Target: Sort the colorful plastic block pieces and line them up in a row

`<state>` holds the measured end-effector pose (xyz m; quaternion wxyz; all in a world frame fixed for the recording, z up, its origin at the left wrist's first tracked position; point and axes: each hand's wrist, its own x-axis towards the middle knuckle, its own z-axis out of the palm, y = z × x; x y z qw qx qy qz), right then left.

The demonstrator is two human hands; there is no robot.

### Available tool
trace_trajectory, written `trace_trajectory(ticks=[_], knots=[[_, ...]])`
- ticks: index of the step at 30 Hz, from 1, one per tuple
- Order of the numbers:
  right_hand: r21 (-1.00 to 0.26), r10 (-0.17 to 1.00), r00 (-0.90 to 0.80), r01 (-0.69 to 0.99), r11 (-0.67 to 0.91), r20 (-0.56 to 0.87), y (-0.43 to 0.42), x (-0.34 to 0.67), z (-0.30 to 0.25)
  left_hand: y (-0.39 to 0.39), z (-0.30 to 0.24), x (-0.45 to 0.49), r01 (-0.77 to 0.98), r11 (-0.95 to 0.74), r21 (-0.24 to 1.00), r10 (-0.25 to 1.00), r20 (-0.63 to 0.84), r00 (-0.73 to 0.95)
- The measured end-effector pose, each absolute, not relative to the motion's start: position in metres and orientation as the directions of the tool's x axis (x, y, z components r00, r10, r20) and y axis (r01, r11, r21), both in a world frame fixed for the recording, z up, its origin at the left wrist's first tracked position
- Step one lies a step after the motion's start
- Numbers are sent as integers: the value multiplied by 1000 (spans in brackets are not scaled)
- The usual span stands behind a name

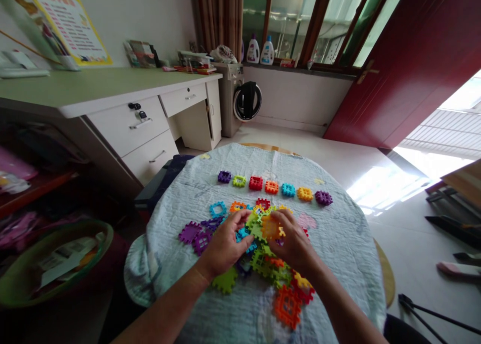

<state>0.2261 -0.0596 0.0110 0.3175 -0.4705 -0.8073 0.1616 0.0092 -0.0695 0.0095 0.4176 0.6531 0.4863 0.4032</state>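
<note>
A round table under a pale quilted cloth (338, 243) carries a heap of coloured plastic interlocking tiles (263, 264). Both hands rest on the heap. My left hand (224, 243) curls over blue and purple tiles, fingertips touching a green tile (256, 229). My right hand (295, 243) pinches an orange tile (269, 227) at the top of the heap. Beyond the heap, several single tiles lie in a row: purple (224, 176), green, red (255, 183), orange, blue, yellow, purple (323, 197).
A white desk with drawers (143, 128) stands to the left, a washing machine (240, 101) behind it. A green basin (52, 264) sits low on the left. A dark red door (406, 68) stands at the right, with a sunlit floor beside it.
</note>
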Motion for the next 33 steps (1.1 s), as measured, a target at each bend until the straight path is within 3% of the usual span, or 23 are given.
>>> trace_trajectory(ticks=[4,8,12,20,33], knots=[[-438,902,-209,818,372,377,-3,287,16,-32,-5,-38,620,-342,706,906,423,17],[-318,961,-60,937,147,269,55,345,8,12,-42,-98,804,-190,563,893,440,-97],[-229,992,-12,973,41,126,91,372,-5,32,-72,-130,889,-99,447,891,437,-120],[-147,995,-77,985,86,64,119,380,-23,27,-76,-131,844,-85,529,895,413,-169],[-83,996,-85,993,85,2,121,379,-29,25,-74,-130,860,-113,498,889,438,-137]])
